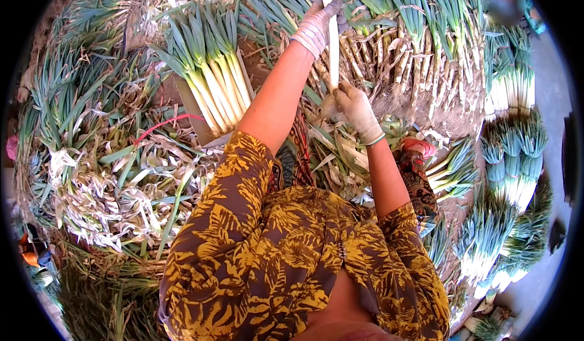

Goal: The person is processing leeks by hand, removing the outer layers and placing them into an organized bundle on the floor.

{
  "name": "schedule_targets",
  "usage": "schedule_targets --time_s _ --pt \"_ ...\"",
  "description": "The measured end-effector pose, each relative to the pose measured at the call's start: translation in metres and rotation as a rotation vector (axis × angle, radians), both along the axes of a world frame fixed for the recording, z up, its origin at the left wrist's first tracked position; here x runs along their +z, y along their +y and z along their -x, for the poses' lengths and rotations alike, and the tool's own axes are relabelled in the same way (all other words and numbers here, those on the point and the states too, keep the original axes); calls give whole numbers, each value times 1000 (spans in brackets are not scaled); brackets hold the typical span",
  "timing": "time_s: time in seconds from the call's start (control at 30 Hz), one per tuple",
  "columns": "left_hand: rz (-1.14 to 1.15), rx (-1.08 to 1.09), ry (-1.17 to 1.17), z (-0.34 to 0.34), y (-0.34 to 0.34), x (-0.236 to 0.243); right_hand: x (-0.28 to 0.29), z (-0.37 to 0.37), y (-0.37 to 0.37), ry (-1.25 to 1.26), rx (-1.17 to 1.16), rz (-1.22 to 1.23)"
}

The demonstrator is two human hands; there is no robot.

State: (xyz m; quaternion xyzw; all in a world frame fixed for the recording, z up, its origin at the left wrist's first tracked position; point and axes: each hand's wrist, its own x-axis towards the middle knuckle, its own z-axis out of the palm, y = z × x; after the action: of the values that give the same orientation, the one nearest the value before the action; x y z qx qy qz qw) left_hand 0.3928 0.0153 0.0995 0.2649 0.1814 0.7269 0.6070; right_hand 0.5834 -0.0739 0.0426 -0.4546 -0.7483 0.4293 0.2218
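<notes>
A long white green onion stalk (333,43) runs nearly upright between my hands at the top middle. My left hand (317,26), in a pale glove with dark fingertips, is closed round its upper part. At the lower, root end, my right hand (358,111) in a cream glove has its fingers pinched on the stalk. To the left of my left forearm lies a row of cleaned green onions (213,79), white ends toward me, on a flat board (190,111). Unpeeled green onions (420,67) with brown, rooty stalks are spread beyond my right hand.
Peeled skins and leaf scraps (109,189) heap up on the left, with a red strap (164,124) across them. Tied green onion bundles (511,158) line the right side beside grey floor (556,79). Loose onions (453,170) lie right of my right forearm.
</notes>
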Motion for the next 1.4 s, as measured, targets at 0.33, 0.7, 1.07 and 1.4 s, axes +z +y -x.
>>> schedule_targets --time_s 0.33,0.7,1.07,1.4 --pt "-9 -4 12 -4 -3 4 12 8 -6 -76 -129 -37" --pt "-74 -269 -175 -4 -6 17 -11 -15 -10 86 -219 110" --pt "40 -106 -172 8 5 3 14 -8 -48 -245 -113 -422" --pt "-81 -159 -181 11 4 7 29 5 -51 1114 -144 874"
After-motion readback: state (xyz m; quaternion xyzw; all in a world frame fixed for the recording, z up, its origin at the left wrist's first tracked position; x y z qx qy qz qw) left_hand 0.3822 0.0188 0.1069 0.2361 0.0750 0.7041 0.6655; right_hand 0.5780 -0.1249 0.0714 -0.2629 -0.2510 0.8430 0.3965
